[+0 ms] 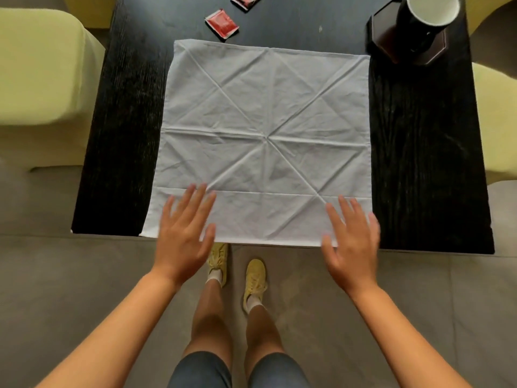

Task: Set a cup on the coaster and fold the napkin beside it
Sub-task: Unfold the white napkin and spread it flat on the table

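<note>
A white cloth napkin (265, 130) lies spread flat and square on the black table (419, 163), creased with diagonal and straight fold lines. A black cup (419, 26) with a white inside stands on a dark octagonal coaster (383, 37) at the table's far right corner. My left hand (183, 233) hovers with fingers spread over the napkin's near left corner. Over the near right corner is my right hand (352, 242), fingers straight and spread. Neither hand holds anything; both look slightly blurred.
Two red sachets (222, 23) (246, 0) lie on the table beyond the napkin. Yellow-green upholstered seats (42, 74) (495, 113) flank the table left and right. My legs and yellow shoes (254, 278) stand on the grey floor at the table's near edge.
</note>
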`<action>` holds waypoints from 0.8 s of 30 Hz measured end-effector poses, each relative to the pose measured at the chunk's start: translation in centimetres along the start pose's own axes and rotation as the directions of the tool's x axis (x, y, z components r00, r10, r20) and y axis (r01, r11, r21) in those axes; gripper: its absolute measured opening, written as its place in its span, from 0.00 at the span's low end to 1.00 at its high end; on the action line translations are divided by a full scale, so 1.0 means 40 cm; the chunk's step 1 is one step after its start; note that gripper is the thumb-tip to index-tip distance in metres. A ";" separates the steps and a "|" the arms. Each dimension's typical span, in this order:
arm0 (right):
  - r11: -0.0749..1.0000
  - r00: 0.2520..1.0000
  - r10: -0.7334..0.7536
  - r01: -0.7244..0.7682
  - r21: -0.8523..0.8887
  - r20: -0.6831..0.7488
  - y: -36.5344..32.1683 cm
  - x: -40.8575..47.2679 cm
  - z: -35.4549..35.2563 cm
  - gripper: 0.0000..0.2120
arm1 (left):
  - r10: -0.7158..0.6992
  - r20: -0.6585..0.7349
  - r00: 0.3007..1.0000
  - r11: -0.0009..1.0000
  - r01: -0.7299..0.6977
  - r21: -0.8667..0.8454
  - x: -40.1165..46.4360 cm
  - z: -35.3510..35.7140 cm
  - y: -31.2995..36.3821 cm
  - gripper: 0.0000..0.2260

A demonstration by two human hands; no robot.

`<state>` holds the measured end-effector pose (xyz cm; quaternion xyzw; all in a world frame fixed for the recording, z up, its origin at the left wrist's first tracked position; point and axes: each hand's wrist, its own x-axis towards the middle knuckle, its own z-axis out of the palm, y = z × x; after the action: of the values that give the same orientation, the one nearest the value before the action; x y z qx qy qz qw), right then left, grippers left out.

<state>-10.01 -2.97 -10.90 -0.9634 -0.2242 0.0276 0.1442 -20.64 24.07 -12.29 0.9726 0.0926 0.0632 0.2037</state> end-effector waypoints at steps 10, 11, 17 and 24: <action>0.987 0.971 0.041 -0.002 -0.162 0.235 -0.067 0.150 0.152 0.30 | -0.067 0.252 0.965 0.979 0.015 0.204 0.161 0.162 0.058 0.28; 0.986 0.973 0.069 -0.034 -0.161 0.220 -0.038 0.151 0.144 0.31 | -0.074 0.240 0.968 0.978 0.024 0.205 0.157 0.155 0.032 0.28; 0.962 0.965 0.159 -0.104 -0.253 0.208 0.139 0.158 0.063 0.33 | -0.244 0.199 0.949 0.958 0.204 0.200 0.145 0.078 -0.123 0.33; 0.986 0.984 0.133 -0.119 -0.120 0.120 -0.050 0.266 0.109 0.32 | -0.334 0.047 0.941 0.941 0.330 0.075 0.288 0.123 0.040 0.29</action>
<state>-1.82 4.56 -14.36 -0.9785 -0.1728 0.0855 0.0731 -8.38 23.12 -15.12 0.9506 0.2515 -0.0038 0.1818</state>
